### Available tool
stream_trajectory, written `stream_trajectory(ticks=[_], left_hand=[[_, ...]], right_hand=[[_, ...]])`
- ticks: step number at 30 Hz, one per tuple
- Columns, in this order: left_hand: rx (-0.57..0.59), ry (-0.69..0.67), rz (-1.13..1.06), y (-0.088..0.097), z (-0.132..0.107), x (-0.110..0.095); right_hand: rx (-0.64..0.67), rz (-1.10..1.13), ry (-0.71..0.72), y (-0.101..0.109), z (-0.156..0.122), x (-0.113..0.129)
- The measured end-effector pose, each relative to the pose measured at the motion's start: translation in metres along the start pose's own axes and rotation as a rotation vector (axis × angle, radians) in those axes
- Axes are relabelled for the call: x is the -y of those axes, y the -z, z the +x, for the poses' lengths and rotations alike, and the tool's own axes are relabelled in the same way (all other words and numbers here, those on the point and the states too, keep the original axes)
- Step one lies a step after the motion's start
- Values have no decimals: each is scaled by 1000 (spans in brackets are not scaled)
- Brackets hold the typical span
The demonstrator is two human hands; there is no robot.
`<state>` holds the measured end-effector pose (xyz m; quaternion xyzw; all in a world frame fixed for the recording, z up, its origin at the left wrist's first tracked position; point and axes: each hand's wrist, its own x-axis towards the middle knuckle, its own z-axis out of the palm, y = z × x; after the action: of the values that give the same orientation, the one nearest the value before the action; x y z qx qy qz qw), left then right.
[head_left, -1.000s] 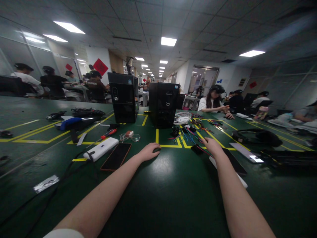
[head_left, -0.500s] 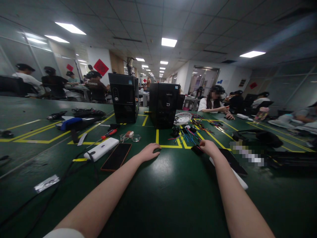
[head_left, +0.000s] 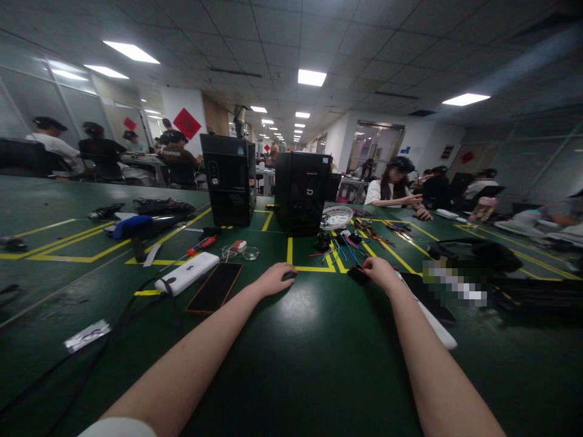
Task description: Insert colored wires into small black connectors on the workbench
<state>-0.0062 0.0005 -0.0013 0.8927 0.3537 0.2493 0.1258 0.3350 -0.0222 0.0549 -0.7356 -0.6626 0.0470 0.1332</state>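
Note:
My left hand (head_left: 276, 279) rests on the green table (head_left: 300, 358), its thumb apart from its curved fingers and nothing in it. To its left lie a dark phone in an orange-brown case (head_left: 215, 287) and a white power bank (head_left: 189, 273). My right hand (head_left: 379, 272) has its fingers pinched on the edge of a small flat black piece (head_left: 358, 275), whose kind I cannot make out. Just beyond that hand is a loose bunch of red, blue and black wires (head_left: 348, 246). A dark tablet-like slab (head_left: 426, 297) lies beside my right wrist.
Two black computer towers (head_left: 229, 181) stand ahead, with a white basket (head_left: 337, 216) to their right. Eyeglasses (head_left: 248, 252), a red screwdriver (head_left: 201, 246) and black cables (head_left: 122, 315) lie at left. A person (head_left: 394, 188) sits across the table.
My right hand has shifted slightly left with the black piece, which moved the same way. My left hand has stayed in place.

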Motion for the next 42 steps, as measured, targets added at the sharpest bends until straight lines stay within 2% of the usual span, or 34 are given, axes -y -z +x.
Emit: stream_trajectory(ticks=[3,9,13,17,27,35,42], left_hand=[[10,9,-6,2,-1,-2],[75,68,-141,12,-3,-14],[132,-41,-224,13,0,-18],[124,-47,-228,11,1,-17],[110,-22,-212,10,1,-16],[119,-56,-200,11,2,-15],[95,-23,-228,8,2,-12]], right_hand=[[26,48,97,-6,-4,28],[25,89,520,-29,-27,108],[0,67,669,-38,-44,140],[-14,12,701,-38,-51,144],[-55,-29,659,-39,-51,144],[-32,-147,688,-37,-52,147],[-4,-179,700,-35,-56,147]])
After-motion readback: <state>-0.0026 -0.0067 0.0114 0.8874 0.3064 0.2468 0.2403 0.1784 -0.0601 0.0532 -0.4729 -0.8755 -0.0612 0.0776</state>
